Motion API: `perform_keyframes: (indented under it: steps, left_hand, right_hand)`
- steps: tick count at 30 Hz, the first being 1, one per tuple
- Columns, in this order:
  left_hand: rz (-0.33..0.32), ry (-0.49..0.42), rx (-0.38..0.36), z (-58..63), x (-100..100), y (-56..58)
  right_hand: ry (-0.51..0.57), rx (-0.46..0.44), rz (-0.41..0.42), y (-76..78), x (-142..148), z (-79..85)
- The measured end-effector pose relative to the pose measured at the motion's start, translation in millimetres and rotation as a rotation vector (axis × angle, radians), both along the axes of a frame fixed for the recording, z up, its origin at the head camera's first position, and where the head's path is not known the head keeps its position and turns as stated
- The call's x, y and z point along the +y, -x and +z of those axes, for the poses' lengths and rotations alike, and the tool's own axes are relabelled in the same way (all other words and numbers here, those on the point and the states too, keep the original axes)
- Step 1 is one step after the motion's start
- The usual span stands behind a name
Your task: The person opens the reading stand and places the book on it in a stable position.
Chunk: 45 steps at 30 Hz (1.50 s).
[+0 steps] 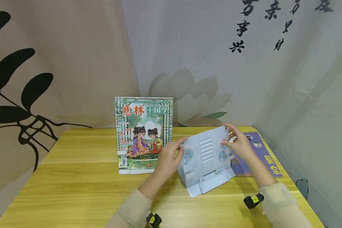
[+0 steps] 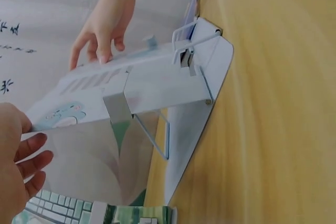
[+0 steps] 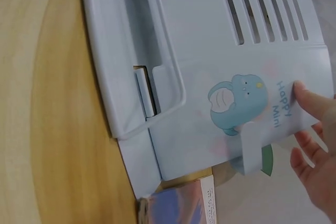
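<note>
A pale blue-white metal book stand stands tilted on the table, its slotted back panel raised off its base and a wire page holder at the front. Printed on the panel are a small blue cartoon animal and the words "Happy Mini". My left hand pinches the panel's upper left edge. At the upper right corner my right hand grips it, thumb on the front and fingers behind. Underneath, a wire prop shows between panel and base in the left wrist view.
To the left, a green illustrated magazine leans upright on another stand with a wire holder. A purple book lies behind my right forearm near the right edge of the wooden table. A printed cloth backdrop hangs behind.
</note>
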State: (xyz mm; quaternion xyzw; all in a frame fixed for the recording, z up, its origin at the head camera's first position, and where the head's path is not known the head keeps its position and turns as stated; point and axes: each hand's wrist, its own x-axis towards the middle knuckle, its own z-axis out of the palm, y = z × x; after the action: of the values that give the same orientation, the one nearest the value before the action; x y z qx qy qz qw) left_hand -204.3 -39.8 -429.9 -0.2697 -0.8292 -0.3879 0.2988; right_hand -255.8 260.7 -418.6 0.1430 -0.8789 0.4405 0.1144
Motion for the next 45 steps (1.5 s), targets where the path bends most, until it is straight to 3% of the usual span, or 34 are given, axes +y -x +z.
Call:
perform_keyframes:
  steps: [13, 22, 29, 37, 45]
  left_hand:
    - [0.078, 0.028, -0.156, -2.1, 11.8, 19.3]
    - [0.121, -0.002, -0.230, -5.8, 21.3, 34.1]
    - [0.123, 0.004, -0.346, -7.8, 26.8, 45.3]
    - [0.143, -0.039, -0.343, -6.5, 34.0, 56.1]
    - [0.148, -0.080, -0.398, -6.8, 39.1, 65.1]
  right_hand:
    - [0.053, 0.042, -0.103, -1.3, -2.6, -8.7]
    - [0.086, 0.025, -0.124, 3.4, -4.5, -14.3]
    - [0.076, -0.029, -0.149, 9.2, -6.0, -14.8]
    - [0.120, -0.037, -0.160, 16.7, -8.9, -14.0]
    - [0.081, 0.033, -0.153, 27.2, -10.0, -15.6]
